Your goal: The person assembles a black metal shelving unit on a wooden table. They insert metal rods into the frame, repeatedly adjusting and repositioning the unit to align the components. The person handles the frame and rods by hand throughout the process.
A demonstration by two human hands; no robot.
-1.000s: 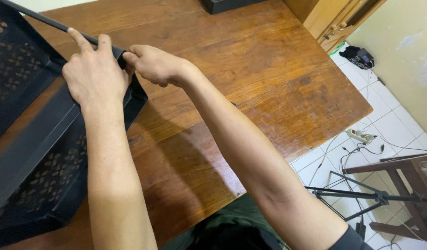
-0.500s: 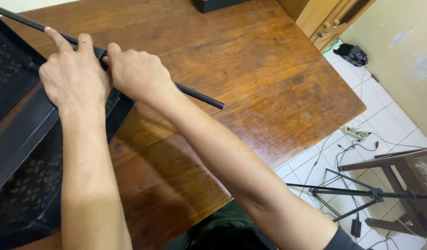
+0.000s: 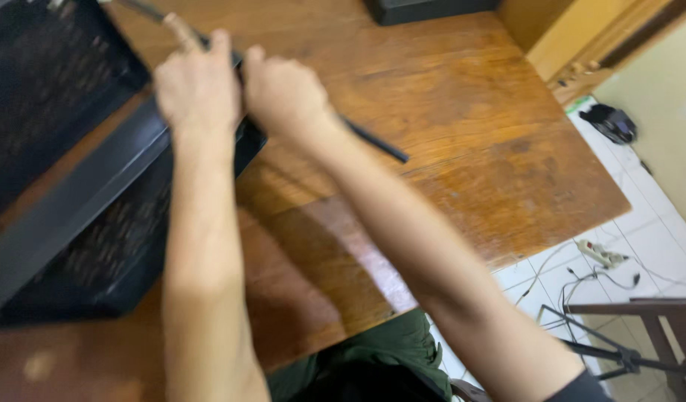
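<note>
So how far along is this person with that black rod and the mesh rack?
Partway, it seems. Both hands, left hand and right hand, grip the thin black rod at the corner of the black mesh rack. One end juts out over the wooden table; the blur hides whether it is seated.

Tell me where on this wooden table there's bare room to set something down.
The widest bare patch of the wooden table runs from the thin black rod out to the right edge. A narrower strip lies between the two forearms, toward the near edge. The left is crowded by the black perforated rack, where the left hand and right hand work.
</note>
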